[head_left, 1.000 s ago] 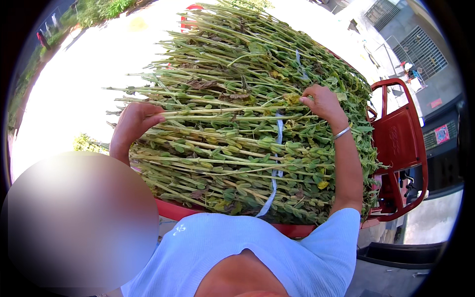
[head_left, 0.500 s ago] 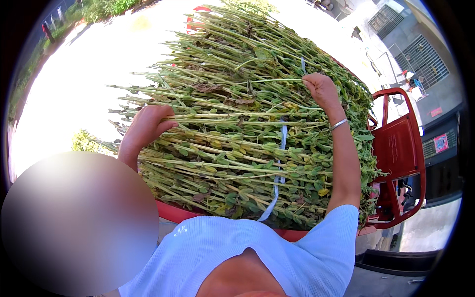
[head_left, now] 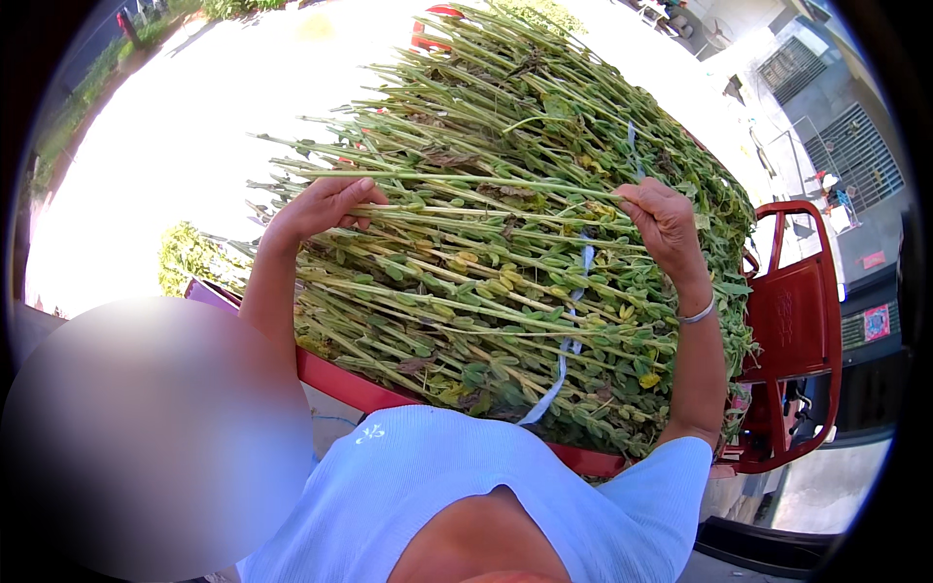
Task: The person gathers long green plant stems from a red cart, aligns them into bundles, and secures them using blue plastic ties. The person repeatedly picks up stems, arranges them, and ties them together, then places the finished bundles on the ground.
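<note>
A long green stalk (head_left: pixel 486 180), which looks like sesame, stretches between my hands above the heap. My left hand (head_left: pixel 326 209) is closed near its bare stem end, thumb and fingers together. My right hand (head_left: pixel 663 225), with a silver bangle on the wrist, pinches the stalk farther along, toward the podded end. Under both hands lies a big heap of similar stalks (head_left: pixel 466 282), stems pointing left and leafy, podded tops to the right. A pale blue strip (head_left: pixel 562 371) runs across the heap.
The heap rests in a red cargo vehicle; its side rail (head_left: pixel 355 381) is right before my body. A red metal frame (head_left: pixel 795 301) rises at the right. Beyond lie bright pavement (head_left: pixel 194 136), greenery at the left (head_left: pixel 83 136) and a building with barred windows (head_left: pixel 855 155).
My left hand has moved up and to the right. The right hand has come down and slightly right, and the stalk it pinches now spans both hands. The view has shifted a little.
</note>
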Demonstrator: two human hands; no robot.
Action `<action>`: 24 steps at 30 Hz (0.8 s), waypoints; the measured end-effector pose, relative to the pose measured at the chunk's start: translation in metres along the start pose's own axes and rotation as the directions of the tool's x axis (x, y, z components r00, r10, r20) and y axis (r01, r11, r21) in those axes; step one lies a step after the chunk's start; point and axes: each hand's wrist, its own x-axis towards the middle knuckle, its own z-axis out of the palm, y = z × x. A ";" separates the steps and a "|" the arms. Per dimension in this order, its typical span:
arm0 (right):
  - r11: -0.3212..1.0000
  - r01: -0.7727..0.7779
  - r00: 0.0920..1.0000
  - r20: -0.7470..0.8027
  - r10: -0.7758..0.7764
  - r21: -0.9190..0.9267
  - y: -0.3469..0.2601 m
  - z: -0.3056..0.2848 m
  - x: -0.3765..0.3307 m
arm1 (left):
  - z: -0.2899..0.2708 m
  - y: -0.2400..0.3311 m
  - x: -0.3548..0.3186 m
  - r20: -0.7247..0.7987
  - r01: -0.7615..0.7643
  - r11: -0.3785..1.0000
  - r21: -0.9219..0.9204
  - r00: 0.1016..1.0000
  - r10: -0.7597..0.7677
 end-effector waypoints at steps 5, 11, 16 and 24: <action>0.997 -0.004 0.993 0.114 0.012 -0.075 0.037 0.044 -0.014 | -0.002 0.011 -0.005 0.044 0.013 0.990 -0.143 0.999 -0.007; 0.994 -0.024 0.986 0.162 0.042 -0.109 0.047 0.050 -0.023 | -0.026 0.018 -0.003 0.354 -0.139 0.979 -0.147 0.917 0.183; 0.981 -0.048 0.983 0.165 0.080 -0.191 0.049 0.054 -0.029 | -0.033 0.081 0.012 0.516 0.103 0.957 0.270 0.824 -0.234; 0.988 -0.101 0.993 0.052 0.108 -0.117 0.054 0.047 -0.035 | 0.026 0.124 0.006 0.075 -0.078 0.237 0.968 0.997 0.023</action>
